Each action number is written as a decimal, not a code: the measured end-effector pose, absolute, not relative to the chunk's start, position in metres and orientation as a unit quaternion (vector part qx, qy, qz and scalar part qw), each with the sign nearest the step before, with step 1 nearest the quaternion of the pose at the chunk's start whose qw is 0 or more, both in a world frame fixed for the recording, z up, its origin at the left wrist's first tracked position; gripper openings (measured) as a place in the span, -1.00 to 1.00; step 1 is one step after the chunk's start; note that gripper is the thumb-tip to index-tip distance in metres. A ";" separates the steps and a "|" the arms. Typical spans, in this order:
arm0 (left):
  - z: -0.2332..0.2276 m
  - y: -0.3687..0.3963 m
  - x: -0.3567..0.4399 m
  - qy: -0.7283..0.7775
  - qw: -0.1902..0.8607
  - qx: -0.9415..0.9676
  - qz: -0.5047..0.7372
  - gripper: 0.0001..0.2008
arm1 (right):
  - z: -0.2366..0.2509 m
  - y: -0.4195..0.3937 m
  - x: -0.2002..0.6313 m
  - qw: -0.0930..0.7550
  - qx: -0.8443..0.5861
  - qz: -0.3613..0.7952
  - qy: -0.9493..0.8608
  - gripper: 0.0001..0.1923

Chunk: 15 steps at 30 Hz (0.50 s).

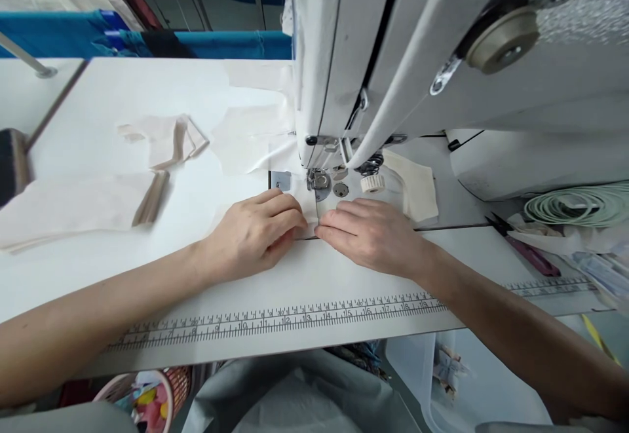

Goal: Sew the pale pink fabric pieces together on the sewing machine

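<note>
A white sewing machine (322, 59) stands over the table, its presser foot (318, 179) down near a piece of white fabric (305, 202). My left hand (255, 230) is closed in a pinch on that fabric, just in front and left of the foot. From the right, my right hand (371, 233) has its fingers pressed together, with the tips at the fabric's right edge. My thumbs and the fabric under the fingers are partly hidden. Beside the foot is a small white ridged knob (373, 184). Behind the right hand lies a cream fabric piece (415, 187).
Stacked cut fabric pieces (78, 207) and a smaller folded bundle (164, 139) lie at left. A printed ruler (304, 315) runs along the front edge. At right are purple-handled snips (533, 256) and coiled pale green cord (580, 207). Below stand a basket (177, 387) and a clear bin (484, 380).
</note>
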<state>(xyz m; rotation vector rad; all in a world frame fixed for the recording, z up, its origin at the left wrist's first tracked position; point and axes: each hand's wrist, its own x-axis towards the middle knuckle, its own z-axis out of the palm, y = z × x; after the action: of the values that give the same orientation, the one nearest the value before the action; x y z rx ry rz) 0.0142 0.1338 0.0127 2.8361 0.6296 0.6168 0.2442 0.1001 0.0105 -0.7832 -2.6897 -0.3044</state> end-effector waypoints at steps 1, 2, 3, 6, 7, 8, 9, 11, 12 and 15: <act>0.014 0.133 0.015 0.208 0.087 0.953 0.203 -0.81 | 0.010 0.100 0.244 0.161 -0.277 -0.105 -0.942 -0.75; 0.014 0.133 0.015 0.207 0.088 0.954 0.200 -0.81 | 0.010 0.100 0.244 0.160 -0.281 -0.103 -0.940 -0.73; 0.015 0.132 0.015 0.206 0.086 0.954 0.198 -0.82 | 0.010 0.100 0.244 0.159 -0.288 -0.099 -0.939 -0.72; 0.014 0.130 0.017 0.211 0.074 0.954 0.200 -0.82 | 0.009 0.101 0.244 0.165 -0.308 -0.075 -0.934 -0.70; 0.014 0.130 0.017 0.212 0.071 0.953 0.203 -0.82 | 0.009 0.101 0.244 0.171 -0.313 -0.062 -0.932 -0.70; 0.014 0.130 0.017 0.212 0.069 0.953 0.205 -0.81 | 0.008 0.101 0.244 0.178 -0.316 -0.050 -0.930 -0.71; 0.013 0.130 0.017 0.212 0.068 0.953 0.207 -0.81 | 0.008 0.102 0.244 0.186 -0.319 -0.038 -0.928 -0.72; 0.013 0.130 0.017 0.211 0.067 0.953 0.208 -0.81 | 0.007 0.102 0.245 0.198 -0.325 -0.020 -0.925 -0.74; 0.013 0.130 0.017 0.211 0.066 0.953 0.207 -0.81 | 0.007 0.101 0.245 0.201 -0.327 -0.014 -0.923 -0.74; 0.013 0.129 0.018 0.211 0.054 0.954 0.205 -0.82 | 0.006 0.100 0.245 0.207 -0.335 -0.004 -0.919 -0.74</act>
<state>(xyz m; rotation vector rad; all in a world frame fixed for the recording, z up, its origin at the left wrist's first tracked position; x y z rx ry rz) 0.0177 0.1290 0.0129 2.8990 0.6408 0.6241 0.2446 0.1004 0.0056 -0.9316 -2.5606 -0.0118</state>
